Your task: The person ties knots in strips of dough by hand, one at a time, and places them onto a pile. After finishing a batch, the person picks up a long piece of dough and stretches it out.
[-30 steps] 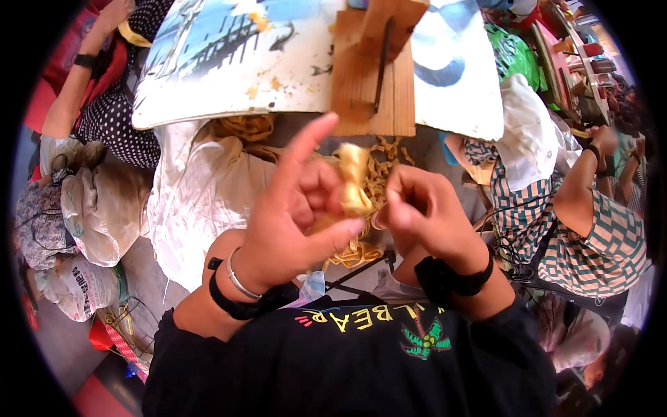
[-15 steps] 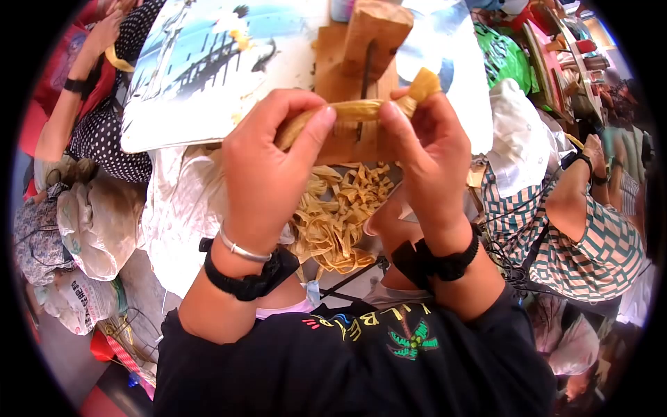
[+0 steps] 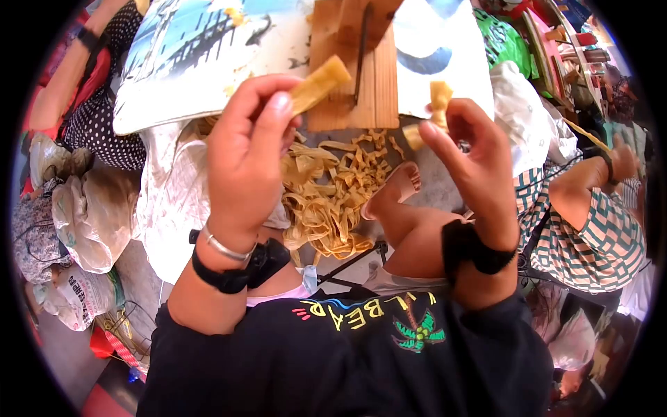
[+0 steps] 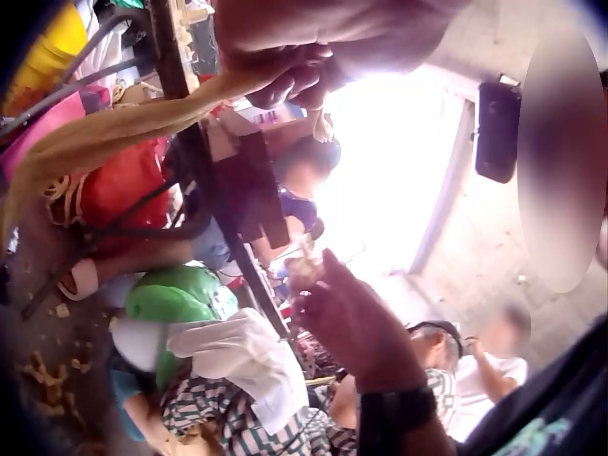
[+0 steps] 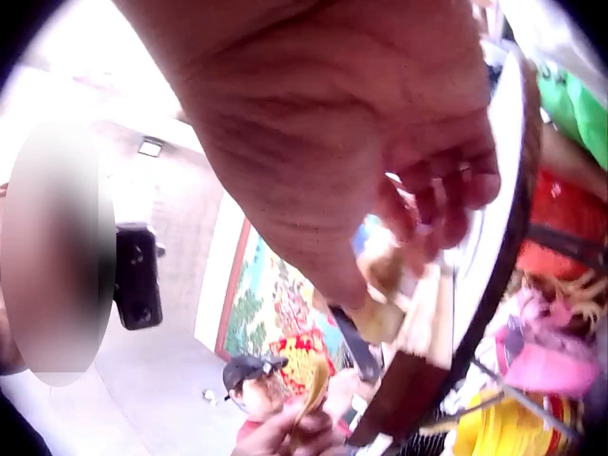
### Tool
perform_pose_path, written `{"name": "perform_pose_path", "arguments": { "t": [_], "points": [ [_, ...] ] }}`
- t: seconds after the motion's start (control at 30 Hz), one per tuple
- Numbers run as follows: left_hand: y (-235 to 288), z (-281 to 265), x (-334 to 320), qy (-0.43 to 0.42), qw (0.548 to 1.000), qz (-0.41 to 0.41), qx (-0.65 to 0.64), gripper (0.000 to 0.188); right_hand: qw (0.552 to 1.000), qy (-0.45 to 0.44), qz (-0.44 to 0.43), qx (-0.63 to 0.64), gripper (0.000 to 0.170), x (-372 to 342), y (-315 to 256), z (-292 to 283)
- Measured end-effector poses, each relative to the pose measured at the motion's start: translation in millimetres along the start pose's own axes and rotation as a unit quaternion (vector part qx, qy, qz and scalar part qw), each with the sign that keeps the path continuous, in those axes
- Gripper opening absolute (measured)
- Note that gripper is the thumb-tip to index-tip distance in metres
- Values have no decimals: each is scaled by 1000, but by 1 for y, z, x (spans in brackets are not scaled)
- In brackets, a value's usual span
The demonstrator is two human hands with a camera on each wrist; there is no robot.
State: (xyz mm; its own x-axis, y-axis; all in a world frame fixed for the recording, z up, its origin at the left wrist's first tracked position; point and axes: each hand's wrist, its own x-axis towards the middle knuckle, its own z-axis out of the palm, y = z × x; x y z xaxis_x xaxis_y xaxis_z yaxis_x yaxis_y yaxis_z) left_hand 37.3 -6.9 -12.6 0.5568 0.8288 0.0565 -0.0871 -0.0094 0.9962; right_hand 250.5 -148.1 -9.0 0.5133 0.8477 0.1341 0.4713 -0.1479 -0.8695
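My left hand (image 3: 243,156) pinches a flat, yellowish-tan strip (image 3: 321,85) between thumb and fingers, over the near edge of the board. From that hand the strip (image 4: 123,128) trails down in a long tail in the left wrist view. To the right, my right hand (image 3: 483,163) pinches a short knotted tan piece (image 3: 440,103) between thumb and index finger. In the right wrist view the knotted piece (image 5: 382,318) shows by the thumb, partly hidden by the fingers. The hands are apart, with no strip spanning the gap between them.
Ahead stands a printed white board (image 3: 187,76) carrying a wooden block stand (image 3: 353,104) with a thin metal rod (image 3: 363,55). Below lies a heap of tan strips and cut knots (image 3: 330,198). White cloth (image 3: 174,201) hangs at left; people sit on both sides.
A second ago the left hand held a twisted piece upright; then both hands held a strip between them. Now they have separated, the strip in the left, the knotted piece in the right.
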Motion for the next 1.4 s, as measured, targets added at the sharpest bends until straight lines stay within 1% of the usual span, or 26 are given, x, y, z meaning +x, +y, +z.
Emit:
{"name": "perform_pose_path", "arguments": {
  "t": [0.07, 0.1, 0.2, 0.27, 0.33, 0.37, 0.4, 0.47, 0.53, 0.57, 0.6, 0.63, 0.67, 0.7, 0.77, 0.83, 0.87, 0.93, 1.03, 1.07, 1.13, 1.2, 1.27, 1.3, 1.33, 1.4],
  "points": [
    [8, 3, -10, -11, 999, -8, -42, 27, 965, 129, -103, -202, 26, -11, -7, -18],
    [11, 7, -14, -15, 998, -4, -55, 29, 968, 133, -65, -204, 24, -18, -22, -27],
    [16, 24, -27, -69, 992, -15, -101, 36, 997, -5, -80, 24, 17, -34, -57, -12],
    [18, 31, -33, -150, 978, -47, -136, 42, 989, -47, -140, 25, 24, -36, -52, 17],
    [14, 38, -37, -163, 970, -77, -164, 53, 973, -58, -218, 49, 31, -35, -33, 41],
    [14, 39, -37, -153, 969, -100, -164, 55, 980, -56, -182, 54, 28, -38, -32, 45],
    [14, 39, -37, -144, 968, -124, -164, 58, 972, -59, -123, 192, 30, -40, -36, 44],
    [12, 28, -35, -184, 968, -109, -130, 57, 901, -83, -29, 424, 34, -38, -43, 35],
    [17, 22, -35, -192, 980, -59, -6, 56, 758, -189, 0, 624, 38, -29, -26, 13],
    [14, 15, -32, -194, 979, -19, 62, 57, 761, -195, 11, 619, 40, -26, -20, 2],
    [11, 8, -27, -195, 972, 21, 130, 60, 856, -144, 64, 492, 36, -23, -37, 0],
    [11, 6, -27, -191, 969, 47, 153, 60, 919, -112, 130, 355, 34, -21, -55, -2],
    [11, 3, -27, -185, 964, 72, 175, 61, 962, -136, 127, 201, 37, -23, -53, -1],
    [15, 3, -30, -175, 969, 82, 154, 58, 966, -239, 70, 75, 40, -28, -42, 3],
    [13, 8, -31, -186, 964, 121, 147, 55, 882, -463, -71, -56, 48, -37, -21, 15],
    [4, 18, -29, -226, 942, 177, 172, 50, 786, -608, -107, -38, 49, -38, -27, 24],
    [-1, 19, -25, -206, 944, 199, 165, 49, 793, -601, -64, 78, 46, -38, -27, 26],
    [-1, 12, -18, -179, 957, 191, 123, 48, 751, -582, 19, 311, 40, -39, -27, 30],
    [14, -1, -23, -224, 955, 156, 119, 37, 841, -437, 92, 305, 32, -42, -28, 26],
    [24, -1, -28, -256, 933, 154, 203, 33, 852, -412, 100, 307, 32, -40, -31, 27],
    [12, 6, -34, -203, 946, 179, 179, 19, 874, -357, 121, 306, 30, -37, -37, 29],
    [19, 14, -44, -116, 979, 70, 155, 12, 869, -264, 160, 387, 23, -44, -28, 44],
    [15, 17, -52, -139, 983, 68, 98, 9, 870, -181, 146, 435, 19, -45, -32, 53],
    [12, 15, -51, -151, 984, 69, 70, 9, 863, -184, 153, 444, 16, -44, -32, 49],
    [9, 8, -45, -179, 968, 141, 102, 10, 862, -185, 151, 448, 15, -43, -32, 47],
    [-1, 4, -44, -128, 979, 118, 107, 8, 847, -195, 161, 468, 15, -41, -34, 43]
  ]
}}
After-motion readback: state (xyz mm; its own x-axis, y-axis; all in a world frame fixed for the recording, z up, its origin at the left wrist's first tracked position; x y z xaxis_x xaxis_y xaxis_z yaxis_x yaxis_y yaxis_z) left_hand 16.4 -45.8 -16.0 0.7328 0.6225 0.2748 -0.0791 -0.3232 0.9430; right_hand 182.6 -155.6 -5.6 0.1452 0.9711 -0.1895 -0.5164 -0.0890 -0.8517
